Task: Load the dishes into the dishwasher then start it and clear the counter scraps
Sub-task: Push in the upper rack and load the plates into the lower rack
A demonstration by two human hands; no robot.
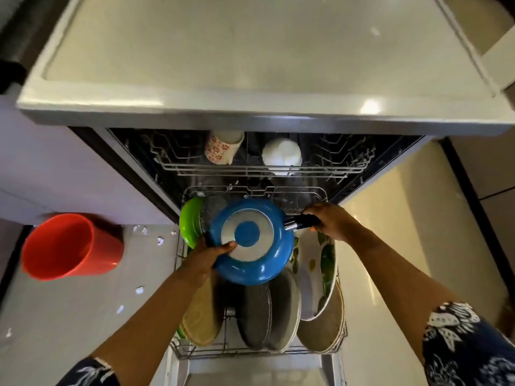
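Your right hand (330,221) grips the blue pan (250,243) by its handle; your left hand (210,254) clasps its rim, over the lower rack (256,188)

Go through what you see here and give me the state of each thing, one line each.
dishwasher door, open.
lower rack, pulled out, full of plates.
upper rack, holds two cups.
blue pan, bottom up, held over the lower rack.
left hand, grips the pan's rim.
right hand, grips the pan's handle.
orange bucket, empty.
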